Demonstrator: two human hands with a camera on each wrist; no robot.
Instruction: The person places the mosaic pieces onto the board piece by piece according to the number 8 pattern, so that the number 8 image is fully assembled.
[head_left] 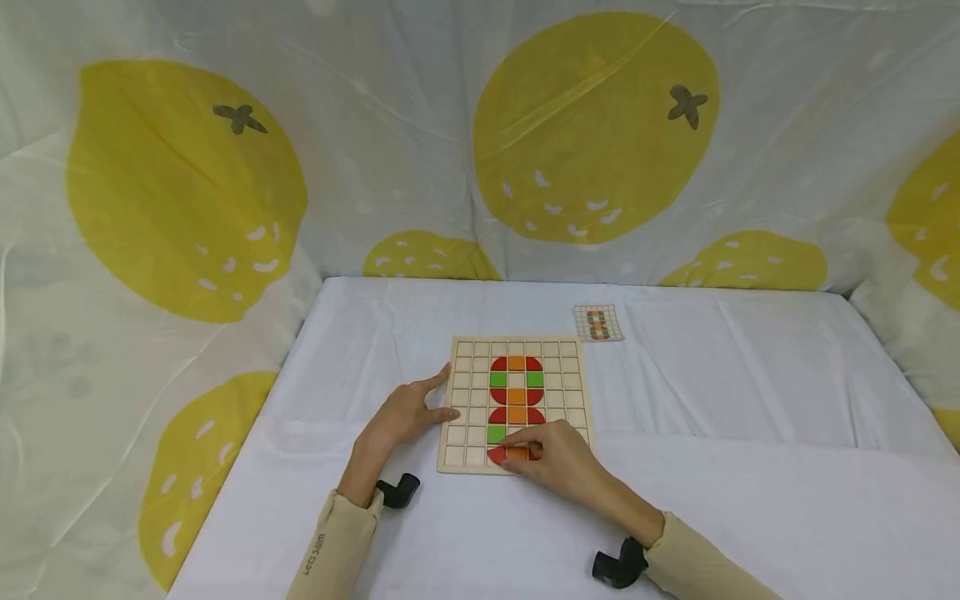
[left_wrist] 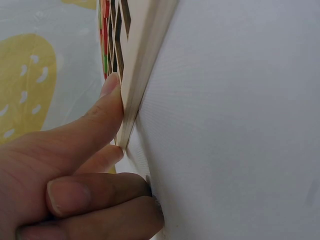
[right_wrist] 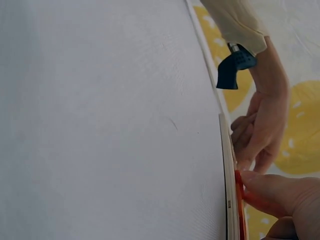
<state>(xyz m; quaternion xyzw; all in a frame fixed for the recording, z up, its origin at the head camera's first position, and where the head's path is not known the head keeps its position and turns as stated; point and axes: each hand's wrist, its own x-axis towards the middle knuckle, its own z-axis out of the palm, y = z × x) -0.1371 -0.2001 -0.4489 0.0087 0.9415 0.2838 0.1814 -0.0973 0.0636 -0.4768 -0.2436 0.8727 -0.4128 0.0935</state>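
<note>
A wooden grid board (head_left: 570,375) lies on the white-covered table, with red rounded, orange and green square tiles forming a figure-eight-like pattern. My right hand (head_left: 570,467) pinches a red rounded tile (head_left: 496,456) between thumb and forefinger at the pattern's lower left corner. Just above that tile sits a green tile (head_left: 497,434), and an orange tile (head_left: 517,453) lies to its right, partly covered by my fingers. At the board's left side, my left hand (head_left: 401,412) rests its thumb on the rim and touches the edge with its straight forefinger; its other fingers are folded in.
A small pattern card (head_left: 597,323) with a matching picture lies beyond the board's upper right corner. Black wrist mounts (head_left: 621,564) stick out at both sleeves. A lemon-print cloth (head_left: 390,150) hangs behind the white table (head_left: 720,517).
</note>
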